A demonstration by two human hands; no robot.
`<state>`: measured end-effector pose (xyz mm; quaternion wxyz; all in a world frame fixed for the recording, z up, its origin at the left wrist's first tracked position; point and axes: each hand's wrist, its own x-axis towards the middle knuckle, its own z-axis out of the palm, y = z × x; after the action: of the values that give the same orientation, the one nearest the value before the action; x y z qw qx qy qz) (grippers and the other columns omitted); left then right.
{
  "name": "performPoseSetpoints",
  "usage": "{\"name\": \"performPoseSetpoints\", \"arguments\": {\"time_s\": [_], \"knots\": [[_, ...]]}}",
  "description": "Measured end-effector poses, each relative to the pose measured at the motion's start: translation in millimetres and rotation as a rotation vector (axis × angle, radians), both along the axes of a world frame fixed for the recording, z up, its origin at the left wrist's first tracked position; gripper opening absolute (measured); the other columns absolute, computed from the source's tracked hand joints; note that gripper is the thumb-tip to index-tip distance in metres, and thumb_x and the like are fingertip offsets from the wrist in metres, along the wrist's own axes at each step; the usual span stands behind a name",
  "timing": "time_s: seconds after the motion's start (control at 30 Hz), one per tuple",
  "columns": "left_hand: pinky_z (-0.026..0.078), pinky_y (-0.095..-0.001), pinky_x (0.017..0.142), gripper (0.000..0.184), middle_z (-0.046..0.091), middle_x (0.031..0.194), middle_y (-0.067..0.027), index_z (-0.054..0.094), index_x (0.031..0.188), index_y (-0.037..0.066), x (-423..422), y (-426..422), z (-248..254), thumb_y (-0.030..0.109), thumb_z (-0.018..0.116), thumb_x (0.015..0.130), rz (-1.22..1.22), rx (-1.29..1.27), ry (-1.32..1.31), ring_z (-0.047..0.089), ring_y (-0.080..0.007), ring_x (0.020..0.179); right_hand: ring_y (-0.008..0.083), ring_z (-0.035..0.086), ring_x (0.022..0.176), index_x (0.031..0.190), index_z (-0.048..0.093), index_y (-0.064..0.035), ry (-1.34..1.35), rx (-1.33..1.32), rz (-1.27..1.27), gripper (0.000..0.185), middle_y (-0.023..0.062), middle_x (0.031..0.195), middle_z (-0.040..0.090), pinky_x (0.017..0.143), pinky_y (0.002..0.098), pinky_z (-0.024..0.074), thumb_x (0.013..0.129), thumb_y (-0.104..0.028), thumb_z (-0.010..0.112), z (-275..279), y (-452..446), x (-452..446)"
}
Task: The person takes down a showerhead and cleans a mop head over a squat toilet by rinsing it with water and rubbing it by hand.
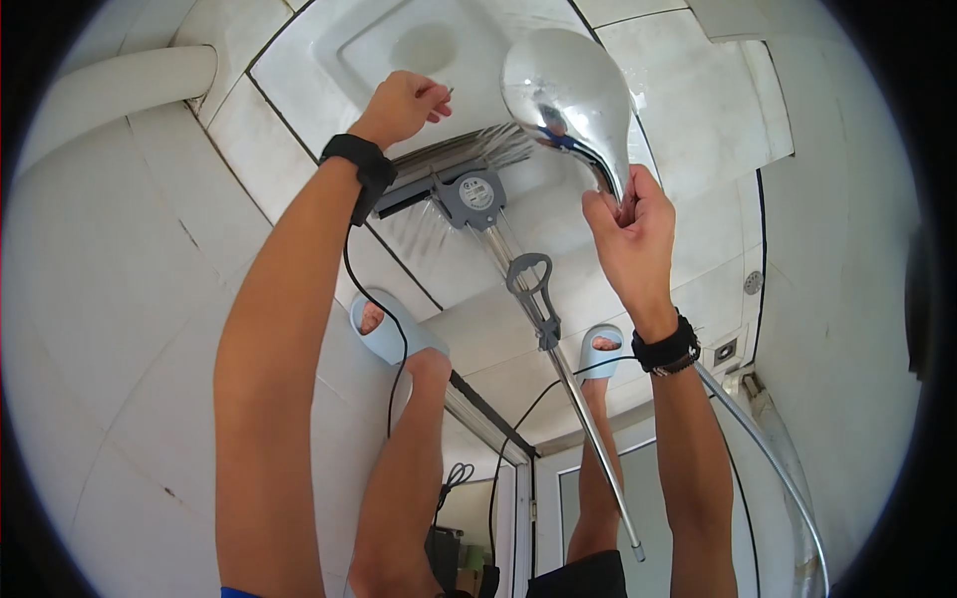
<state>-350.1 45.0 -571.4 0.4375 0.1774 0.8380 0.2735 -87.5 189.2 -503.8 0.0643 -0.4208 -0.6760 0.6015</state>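
Note:
My right hand (pixel 635 239) grips the neck of a shiny chrome shower head (pixel 566 85), held up on the right. Thin streaks of water show near it, over the mop head. A mop (pixel 477 194) with a grey plastic head and a round label lies below, its metal pole (pixel 588 409) slanting toward my legs. My left hand (pixel 404 108) hovers above the mop head, apart from it. Its fingers are pinched together, with a tiny dark tip at the fingertips that I cannot identify. Black bands with cables circle both wrists.
A white ceramic squat pan (pixel 349 50) is set into the tiled floor ahead. A thick white pipe (pixel 140 90) runs along the left. A round drain (pixel 753 283) is at the right. The grey shower hose (pixel 768 448) trails past my right arm. My slippered feet flank the pole.

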Motion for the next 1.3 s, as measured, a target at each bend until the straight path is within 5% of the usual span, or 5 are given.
{"name": "performPoseSetpoints", "arguments": {"time_s": [0.23,0.57,0.77,0.93,1.3], "knots": [[0.028,-0.0453,0.11,0.076,0.046,0.139,-0.0157,0.043,0.139,0.005,-0.8,5.9,67.4,0.065,0.033,0.094,0.074,0.037,-0.218,0.036,-0.0297,0.134,0.003,0.031,0.054,0.073,0.044,-0.0014,0.085,-0.008,-0.032,0.023,-0.0045,0.059,0.034,0.046,0.0212,0.0265,0.078,-0.008,0.066,37.2,7.3,-25.3],[0.02,-0.0489,0.112,0.083,0.037,0.145,-0.0193,0.039,0.142,0.006,-4.3,12.2,116.0,0.071,0.026,0.091,0.103,0.045,-0.208,0.03,-0.0301,0.137,0.0006,0.032,0.06,0.081,0.048,0.002,0.268,-0.07,0.033,0.023,-0.005,0.067,0.035,0.05,0.0165,0.0315,0.082,-0.006,0.069,75.9,22.7,-57.1],[0.031,-0.0441,0.107,0.056,0.055,0.13,-0.0102,0.05,0.133,0.008,-7.6,14.8,128.9,0.051,0.045,0.096,0.197,0.142,-0.259,0.046,-0.0217,0.126,0.0009,0.033,0.058,0.084,0.051,0.0024,0.258,-0.075,0.059,0.023,-0.0057,0.066,0.035,0.049,0.0173,0.0321,0.083,-0.009,0.07,78.7,21.2,-61.5],[0.05,-0.0275,0.081,0.034,0.07,0.091,-0.0099,0.067,0.106,-0.003,-7.0,20.6,139.1,0.028,0.063,0.092,0.155,0.258,-0.059,0.067,-0.0159,0.087,0.0014,0.034,0.057,0.087,0.054,0.0025,0.293,-0.079,0.077,0.021,-0.0053,0.066,0.037,0.049,0.0183,0.0309,0.083,-0.01,0.07,83.2,13.8,-56.3],[0.051,-0.0262,0.079,0.017,0.068,0.085,-0.0075,0.066,0.094,-0.007,-2.4,29.1,135.3,0.006,0.056,0.092,0.175,0.344,0.018,0.063,-0.0126,0.081,0.0045,0.035,0.054,0.093,0.056,0.0019,0.249,0.035,0.135,0.024,-0.0033,0.063,0.041,0.048,0.0214,0.0322,0.082,-0.014,0.071,88.0,13.6,-60.0]]}}
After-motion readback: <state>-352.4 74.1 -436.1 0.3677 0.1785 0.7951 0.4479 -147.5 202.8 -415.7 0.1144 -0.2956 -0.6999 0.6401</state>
